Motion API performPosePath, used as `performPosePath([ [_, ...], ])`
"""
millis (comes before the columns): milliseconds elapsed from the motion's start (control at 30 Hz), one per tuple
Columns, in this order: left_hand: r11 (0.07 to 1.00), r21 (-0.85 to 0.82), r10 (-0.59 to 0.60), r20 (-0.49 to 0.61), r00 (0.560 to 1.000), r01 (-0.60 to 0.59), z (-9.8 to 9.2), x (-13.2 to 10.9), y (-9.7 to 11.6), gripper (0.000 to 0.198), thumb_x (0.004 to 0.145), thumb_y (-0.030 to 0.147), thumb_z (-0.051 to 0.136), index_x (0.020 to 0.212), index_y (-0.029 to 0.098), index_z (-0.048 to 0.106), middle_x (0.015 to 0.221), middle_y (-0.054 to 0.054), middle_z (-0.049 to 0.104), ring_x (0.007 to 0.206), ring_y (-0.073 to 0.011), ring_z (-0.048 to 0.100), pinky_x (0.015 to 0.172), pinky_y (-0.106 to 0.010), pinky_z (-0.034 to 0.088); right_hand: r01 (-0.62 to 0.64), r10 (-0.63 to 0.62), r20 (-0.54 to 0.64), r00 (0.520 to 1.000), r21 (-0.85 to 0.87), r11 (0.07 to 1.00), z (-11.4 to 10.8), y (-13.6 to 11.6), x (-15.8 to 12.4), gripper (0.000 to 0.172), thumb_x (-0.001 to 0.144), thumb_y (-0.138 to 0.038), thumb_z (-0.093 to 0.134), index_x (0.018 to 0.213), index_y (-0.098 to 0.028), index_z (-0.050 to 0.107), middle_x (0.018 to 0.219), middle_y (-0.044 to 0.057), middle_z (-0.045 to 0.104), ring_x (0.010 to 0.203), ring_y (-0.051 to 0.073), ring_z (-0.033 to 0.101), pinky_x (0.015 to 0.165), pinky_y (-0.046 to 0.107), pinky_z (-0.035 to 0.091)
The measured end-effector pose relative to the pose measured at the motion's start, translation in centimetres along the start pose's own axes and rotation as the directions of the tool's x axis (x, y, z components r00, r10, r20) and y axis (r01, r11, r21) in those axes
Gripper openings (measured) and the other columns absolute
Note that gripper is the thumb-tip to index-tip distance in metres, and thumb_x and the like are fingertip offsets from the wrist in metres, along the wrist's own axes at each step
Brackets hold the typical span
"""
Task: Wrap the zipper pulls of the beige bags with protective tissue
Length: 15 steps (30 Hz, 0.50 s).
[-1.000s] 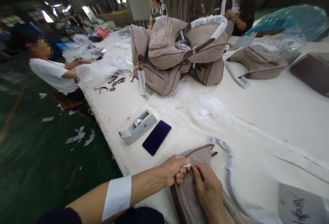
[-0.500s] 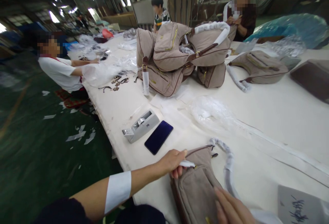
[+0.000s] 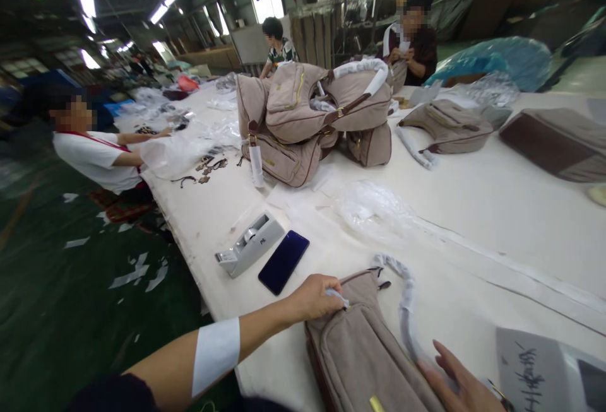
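Note:
A taupe handbag [image 3: 369, 349] with brown trim lies on the table just in front of me. At its upper left, my left hand [image 3: 316, 297] is closed on a small piece of white paper [image 3: 339, 297] at the end of the front pocket's zipper. My right hand [image 3: 457, 377] has its fingers apart beside the bag's right edge, by the lower end of the white-wrapped shoulder strap [image 3: 407, 301]. Whether it touches the strap is hard to see. A brass-coloured tag [image 3: 377, 404] shows low on the bag's front.
Beyond my left hand lie a phone [image 3: 284, 262] and a grey tape dispenser [image 3: 250, 243]. Several stacked handbags [image 3: 307, 122] and crumpled plastic [image 3: 374, 207] are farther back. A grey box [image 3: 530, 368] sits at right. Co-workers are around the table [image 3: 473, 210].
My right hand has moved off the bag's front to its right side, and its fingers have spread. My left hand keeps its hold on the white paper, now more bunched. The view has shifted slightly.

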<state>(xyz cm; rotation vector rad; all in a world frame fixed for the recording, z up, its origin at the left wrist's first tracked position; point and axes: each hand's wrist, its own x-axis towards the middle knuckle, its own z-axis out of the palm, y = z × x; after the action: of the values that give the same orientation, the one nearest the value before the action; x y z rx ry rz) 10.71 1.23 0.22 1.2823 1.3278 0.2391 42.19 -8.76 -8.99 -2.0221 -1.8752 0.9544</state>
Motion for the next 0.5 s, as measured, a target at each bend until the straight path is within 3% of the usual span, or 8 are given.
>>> performPosePath([
  [67,0.997,0.066,0.028,0.026,0.999,-0.03,-0.5,0.0,-0.1,0.023,0.072,0.036,0.059,0.082,0.016,0.063,0.054,0.006,0.05,0.049,-0.0083,0.047,0.046,-0.017,0.034,-0.083,0.081,0.094,0.992,0.022,0.996,-0.1,-1.0,0.7,0.043,0.077,-0.051,0.049,0.103,-0.022,0.067,0.091,0.008,0.073,0.082,0.027,0.068,0.073,0.035,0.052],
  [133,0.969,0.24,0.055,0.034,0.998,-0.061,-1.4,0.2,-0.1,0.033,0.079,0.045,0.049,0.085,0.016,0.064,0.053,0.005,0.05,0.047,-0.0098,0.048,0.046,-0.019,0.034,-0.098,0.092,0.181,0.979,0.023,0.995,-0.3,-2.0,1.3,0.046,0.078,-0.051,0.046,0.102,-0.019,0.067,0.088,0.009,0.073,0.084,0.027,0.068,0.073,0.035,0.05],
  [267,0.835,0.539,0.176,-0.073,0.982,-0.11,-3.0,1.3,0.9,0.045,0.088,0.045,0.033,0.079,0.015,0.065,0.067,-0.003,0.058,0.065,-0.0155,0.055,0.061,-0.025,0.04,0.003,0.002,0.312,0.95,-0.013,1.0,-0.7,-3.1,1.7,0.036,0.081,-0.048,0.04,0.068,-0.024,0.064,0.07,0.005,0.071,0.07,0.025,0.066,0.063,0.031,0.046],
  [367,0.764,0.625,0.264,-0.074,0.962,-0.162,-2.3,3.0,2.7,0.033,0.085,0.04,0.042,0.091,0.017,0.065,0.086,-0.007,0.062,0.081,-0.0189,0.056,0.075,-0.029,0.039,0.006,-0.007,0.228,0.974,0.006,1.0,-1.0,-3.6,1.2,0.034,0.082,-0.047,0.042,0.063,-0.026,0.06,0.068,0.004,0.07,0.071,0.024,0.066,0.061,0.029,0.045],
  [500,0.662,0.708,0.264,0.089,0.961,-0.247,1.9,6.9,5.6,0.029,0.082,0.039,0.05,0.098,0.021,0.066,0.088,-0.01,0.067,0.088,-0.0269,0.059,0.08,-0.038,0.041,-0.016,0.018,0.079,0.997,-0.029,0.999,-1.5,-4.2,0.4,0.029,0.081,-0.045,0.044,0.066,-0.028,0.062,0.063,0.003,0.07,0.065,0.023,0.066,0.058,0.028,0.047],
])
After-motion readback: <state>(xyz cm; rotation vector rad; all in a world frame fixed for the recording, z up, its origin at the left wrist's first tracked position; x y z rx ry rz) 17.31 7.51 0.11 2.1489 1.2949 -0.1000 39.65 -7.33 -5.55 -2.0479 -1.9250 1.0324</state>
